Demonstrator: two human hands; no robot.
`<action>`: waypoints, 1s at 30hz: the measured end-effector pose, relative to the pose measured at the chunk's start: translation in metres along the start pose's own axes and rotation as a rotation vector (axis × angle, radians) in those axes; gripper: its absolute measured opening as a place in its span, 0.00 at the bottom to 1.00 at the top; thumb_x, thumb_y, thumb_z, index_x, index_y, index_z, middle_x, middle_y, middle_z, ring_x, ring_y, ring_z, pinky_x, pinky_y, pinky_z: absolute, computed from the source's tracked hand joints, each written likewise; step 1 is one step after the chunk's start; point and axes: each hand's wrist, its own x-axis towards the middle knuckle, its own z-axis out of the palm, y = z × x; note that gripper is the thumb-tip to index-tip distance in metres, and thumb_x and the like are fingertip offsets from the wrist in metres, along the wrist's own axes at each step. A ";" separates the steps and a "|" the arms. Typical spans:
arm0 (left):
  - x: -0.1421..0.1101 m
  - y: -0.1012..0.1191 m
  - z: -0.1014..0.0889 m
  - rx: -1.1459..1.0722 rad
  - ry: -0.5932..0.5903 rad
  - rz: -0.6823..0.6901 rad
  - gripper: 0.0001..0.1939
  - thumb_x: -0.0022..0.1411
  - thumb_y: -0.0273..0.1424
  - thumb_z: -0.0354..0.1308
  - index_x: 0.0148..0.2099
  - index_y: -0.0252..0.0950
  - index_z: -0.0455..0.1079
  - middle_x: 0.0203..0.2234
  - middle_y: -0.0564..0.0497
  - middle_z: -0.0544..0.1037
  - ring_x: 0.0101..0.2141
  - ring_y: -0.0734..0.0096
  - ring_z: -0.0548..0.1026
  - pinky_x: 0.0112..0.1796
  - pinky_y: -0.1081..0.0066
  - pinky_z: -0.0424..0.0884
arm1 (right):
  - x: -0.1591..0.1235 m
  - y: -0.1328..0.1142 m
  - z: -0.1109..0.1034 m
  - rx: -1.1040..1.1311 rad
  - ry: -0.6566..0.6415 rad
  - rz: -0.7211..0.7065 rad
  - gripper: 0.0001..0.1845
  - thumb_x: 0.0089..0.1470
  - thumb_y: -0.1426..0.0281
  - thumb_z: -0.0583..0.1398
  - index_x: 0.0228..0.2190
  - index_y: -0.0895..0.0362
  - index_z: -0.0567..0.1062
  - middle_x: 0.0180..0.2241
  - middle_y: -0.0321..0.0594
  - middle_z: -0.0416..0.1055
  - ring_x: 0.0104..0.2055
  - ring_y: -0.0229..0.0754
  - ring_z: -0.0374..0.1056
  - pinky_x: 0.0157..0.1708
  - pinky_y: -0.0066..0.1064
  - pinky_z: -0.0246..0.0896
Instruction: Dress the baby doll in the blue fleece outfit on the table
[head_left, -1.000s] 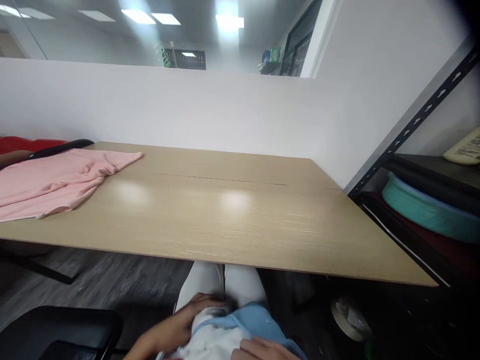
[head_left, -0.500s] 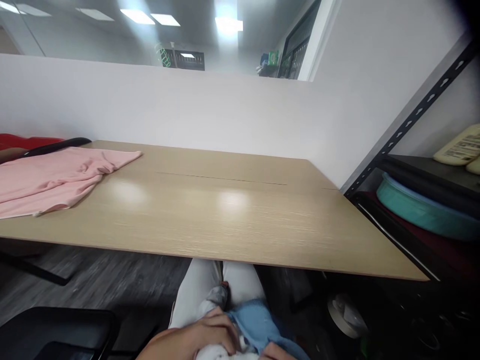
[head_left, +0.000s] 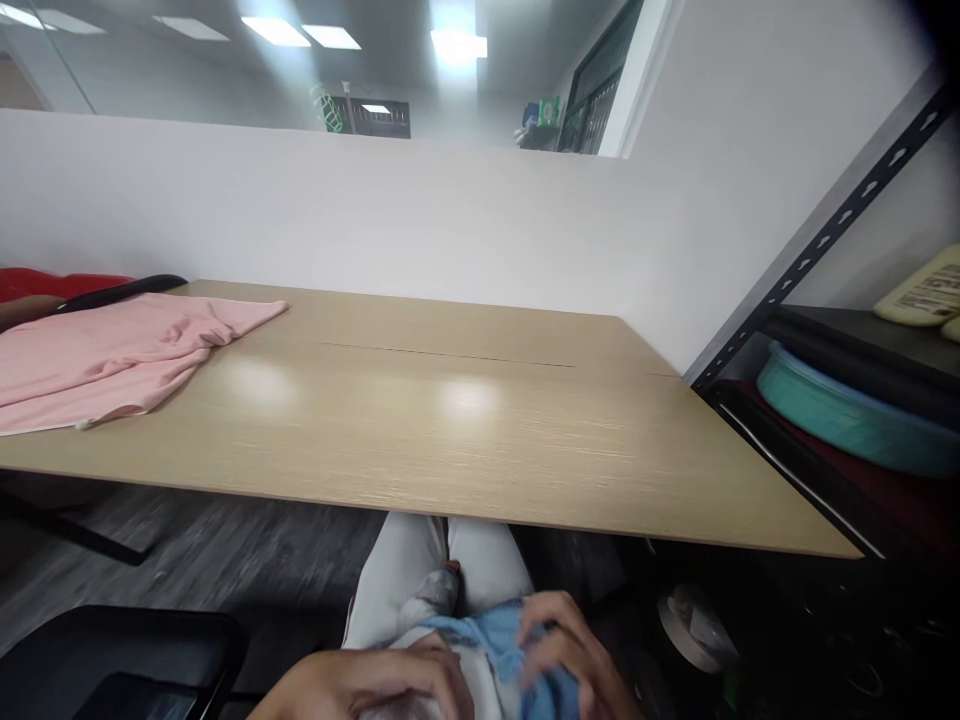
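Below the table edge, my left hand (head_left: 397, 680) rests in my lap with its fingers curled over white cloth (head_left: 480, 670). A paler patch shows under its palm, cut off by the bottom of the picture. My right hand (head_left: 566, 645) is over a blue cloth (head_left: 506, 635), its fingers bent and apart, a little smeared by motion. Whether it touches the cloth is hard to see. A grey bunched cloth (head_left: 431, 595) lies farther up, between my white-trousered legs (head_left: 487, 560).
A wooden table (head_left: 450, 440) spans the view, with pink trousers (head_left: 127, 350) spread at its left. Behind them, someone's arm (head_left: 26, 312) shows beside a red thing (head_left: 67, 283). A black chair (head_left: 150, 630) stands lower left; a shelf with a teal basin (head_left: 847, 420) is at right.
My right hand has come up from the bottom edge over the blue cloth, its fingers spreading. My left hand has shifted slightly left and down. The cloths in my lap have moved.
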 end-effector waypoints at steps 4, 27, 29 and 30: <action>0.001 -0.013 -0.006 0.038 0.352 -0.132 0.30 0.70 0.60 0.61 0.52 0.39 0.78 0.52 0.42 0.81 0.56 0.48 0.77 0.60 0.56 0.70 | 0.069 0.015 0.019 0.137 -0.333 0.313 0.25 0.74 0.46 0.55 0.61 0.43 0.77 0.54 0.44 0.82 0.58 0.54 0.79 0.62 0.45 0.73; -0.039 -0.031 -0.006 0.322 0.574 -0.640 0.25 0.53 0.50 0.70 0.46 0.36 0.82 0.42 0.48 0.84 0.44 0.53 0.77 0.42 0.66 0.73 | 0.128 0.147 0.065 -0.155 -0.328 0.734 0.16 0.44 0.82 0.67 0.24 0.54 0.67 0.21 0.24 0.64 0.26 0.35 0.61 0.28 0.26 0.51; -0.039 -0.032 -0.006 0.319 0.565 -0.646 0.24 0.53 0.49 0.70 0.44 0.36 0.81 0.41 0.48 0.83 0.43 0.55 0.76 0.41 0.67 0.72 | 0.109 0.151 0.044 -0.151 -0.213 0.768 0.18 0.45 0.80 0.68 0.23 0.53 0.65 0.20 0.24 0.61 0.26 0.36 0.60 0.29 0.26 0.51; -0.038 -0.034 -0.007 0.312 0.561 -0.662 0.25 0.52 0.49 0.70 0.44 0.35 0.81 0.40 0.48 0.82 0.42 0.56 0.76 0.40 0.67 0.71 | 0.099 0.150 0.036 -0.144 -0.162 0.774 0.18 0.45 0.78 0.69 0.23 0.53 0.64 0.20 0.25 0.60 0.26 0.37 0.62 0.29 0.27 0.53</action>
